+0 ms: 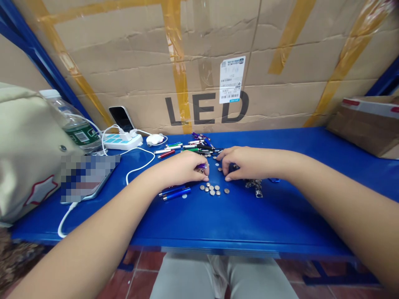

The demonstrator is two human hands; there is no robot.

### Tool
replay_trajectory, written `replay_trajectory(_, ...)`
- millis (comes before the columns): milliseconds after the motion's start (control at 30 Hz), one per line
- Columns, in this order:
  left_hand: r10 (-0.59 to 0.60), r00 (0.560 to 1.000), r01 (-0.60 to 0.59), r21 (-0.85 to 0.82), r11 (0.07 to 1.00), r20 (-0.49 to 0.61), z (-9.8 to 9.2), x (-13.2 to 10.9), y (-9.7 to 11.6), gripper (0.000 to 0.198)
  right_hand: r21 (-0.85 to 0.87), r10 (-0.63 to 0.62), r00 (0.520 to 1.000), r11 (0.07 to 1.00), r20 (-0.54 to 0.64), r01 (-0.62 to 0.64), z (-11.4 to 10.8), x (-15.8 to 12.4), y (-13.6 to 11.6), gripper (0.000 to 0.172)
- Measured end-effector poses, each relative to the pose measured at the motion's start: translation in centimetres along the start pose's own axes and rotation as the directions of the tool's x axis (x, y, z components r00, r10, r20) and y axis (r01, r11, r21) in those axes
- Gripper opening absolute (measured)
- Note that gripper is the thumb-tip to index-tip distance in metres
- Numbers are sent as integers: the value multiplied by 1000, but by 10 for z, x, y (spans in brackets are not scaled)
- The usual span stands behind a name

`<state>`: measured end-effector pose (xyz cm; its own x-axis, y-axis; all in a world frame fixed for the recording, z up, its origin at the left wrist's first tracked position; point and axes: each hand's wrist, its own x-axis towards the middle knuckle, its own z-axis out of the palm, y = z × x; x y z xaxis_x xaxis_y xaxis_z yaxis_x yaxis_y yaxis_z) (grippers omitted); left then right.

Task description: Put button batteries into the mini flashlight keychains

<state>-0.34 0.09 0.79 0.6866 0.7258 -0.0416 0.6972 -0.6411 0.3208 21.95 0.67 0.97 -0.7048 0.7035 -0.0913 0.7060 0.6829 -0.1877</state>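
Note:
My left hand (188, 167) is closed around a small purple metal tube (202, 166), its end showing between thumb and fingers. My right hand (239, 162) reaches down to the table with fingers curved and thumb apart, and I see nothing held in it. Several silver button cells (212, 192) lie just in front of both hands, with a few more between them. Blue metal tubes (177, 194) rest below my left wrist. Beyond the hands is a loose pile of coloured metal tubes (187, 146). Small silver metal parts (257, 191) lie partly hidden under my right hand.
The blue table (199, 224) backs onto a large cardboard box (131, 66). At left stand a power strip (121, 141) with white cables, a phone (121, 118), a tablet-like device (90, 178), a plastic bottle (77, 128) and a beige bag (28, 149). A smaller carton (364, 128) sits right.

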Motion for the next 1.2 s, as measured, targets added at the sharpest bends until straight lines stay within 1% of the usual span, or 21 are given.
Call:
replay_trajectory(100, 13, 998, -11, 34, 999, -65, 3, 3, 2, 9, -7, 20, 1000, 1000, -10, -20, -2, -2, 7, 22)
replay_trajectory(200, 32, 997, -29, 46, 999, -68, 3, 2, 2, 8, -11, 8, 1000, 1000, 25, -8, -4, -4, 13, 20)
replay_trajectory(300, 54, 998, -55, -36, 998, -10, -2, -3, 0, 14, -3, -6, 999, 1000, 47, 7, -6, -4, 14, 19)
replay_trajectory(400, 90, 993, -81, -116, 990, 78, -6, -8, -3, 19, -14, -11, 999, 1000, 46, 11, -6, -4, 10, 19)
replay_trajectory(467, 107, 987, -88, -153, 984, 117, -7, -9, -3, 20, -26, -4, 999, 1000, 41, 5, -5, -4, 8, 18)
replay_trajectory(600, 119, 983, -89, -195, 977, 143, -6, -8, -4, 19, -16, 12, 1000, 1000, 12, -12, -1, -3, 5, 20)
replay_trajectory(800, 83, 984, -56, -173, 983, 155, -7, -9, -1, 18, -21, 23, 999, 999, -41, -24, 2, 1, 2, 18)
replay_trajectory(933, 60, 985, -34, -157, 987, 160, -9, -10, 1, 19, -50, -17, 998, 999, -66, 13, 2, 5, -2, 15)
replay_trajectory(1100, 54, 986, -33, -133, 991, 159, -10, -11, 3, 20, -105, -106, 982, 990, -157, 90, 4, 11, -2, 13)
replay_trajectory(1200, 52, 987, -34, -113, 993, 155, -10, -12, 4, 21, -102, -132, 981, 988, -145, 118, 3, 9, -2, 9)
